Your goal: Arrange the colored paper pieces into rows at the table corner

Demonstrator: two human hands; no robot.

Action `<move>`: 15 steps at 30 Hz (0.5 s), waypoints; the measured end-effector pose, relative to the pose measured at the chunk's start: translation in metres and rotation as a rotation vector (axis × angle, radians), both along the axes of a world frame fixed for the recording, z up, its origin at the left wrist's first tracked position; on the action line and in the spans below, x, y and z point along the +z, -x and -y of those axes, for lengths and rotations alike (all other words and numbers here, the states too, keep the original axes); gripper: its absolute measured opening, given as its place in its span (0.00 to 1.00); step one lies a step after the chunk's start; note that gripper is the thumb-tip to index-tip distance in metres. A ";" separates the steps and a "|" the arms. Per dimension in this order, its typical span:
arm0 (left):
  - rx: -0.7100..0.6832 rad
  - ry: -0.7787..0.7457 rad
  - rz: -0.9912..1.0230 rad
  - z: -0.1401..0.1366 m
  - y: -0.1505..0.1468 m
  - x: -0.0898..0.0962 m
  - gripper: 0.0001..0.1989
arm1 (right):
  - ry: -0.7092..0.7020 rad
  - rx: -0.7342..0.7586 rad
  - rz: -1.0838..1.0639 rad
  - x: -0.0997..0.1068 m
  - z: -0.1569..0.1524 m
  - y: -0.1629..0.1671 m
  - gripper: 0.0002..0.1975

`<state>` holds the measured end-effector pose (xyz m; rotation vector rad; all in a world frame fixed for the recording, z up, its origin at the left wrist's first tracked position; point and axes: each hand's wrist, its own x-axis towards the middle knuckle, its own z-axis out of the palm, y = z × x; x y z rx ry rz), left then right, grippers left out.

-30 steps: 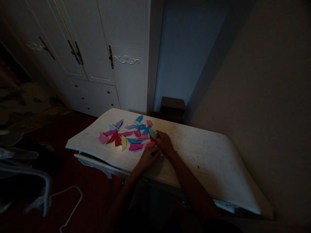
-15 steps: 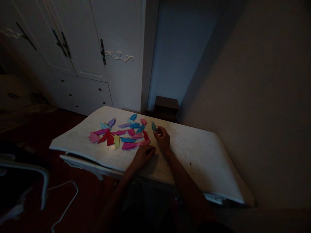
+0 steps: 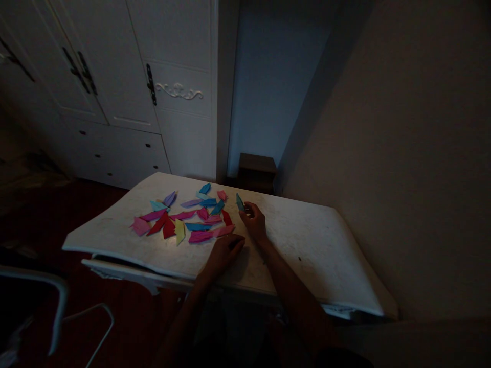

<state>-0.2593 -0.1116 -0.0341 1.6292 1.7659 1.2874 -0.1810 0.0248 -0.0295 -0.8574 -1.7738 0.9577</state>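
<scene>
My right hand (image 3: 254, 222) is closed, with thumb and fingertips at the lower end of a teal folded paper piece (image 3: 240, 201). The piece points up and away at the right of a colourful group of folded papers. Lower down, my left hand (image 3: 224, 251) rests on the table with fingers loosely bent and a gap beside the thumb; I see nothing in it. Just beyond it are a light pink folded paper (image 3: 223, 231) and a magenta folded paper (image 3: 200, 236). A red folded paper (image 3: 227, 219) lies between the group and my right hand.
More folded papers, among them a yellow one (image 3: 180, 231) and a purple one (image 3: 170, 198), spread over the left half of the white table (image 3: 307, 235). A white wardrobe (image 3: 184, 138) stands behind, a brown box-like stand (image 3: 257, 163) beyond the far edge. Metal tubing (image 3: 57, 291) is at lower left.
The whole view has shifted slightly, so the wardrobe and papers appear further left. Both hands and the teal paper hold nearly the same places on the table.
</scene>
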 end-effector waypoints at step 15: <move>-0.005 0.027 -0.024 0.004 0.001 -0.001 0.12 | -0.148 0.043 -0.027 0.022 0.018 -0.015 0.16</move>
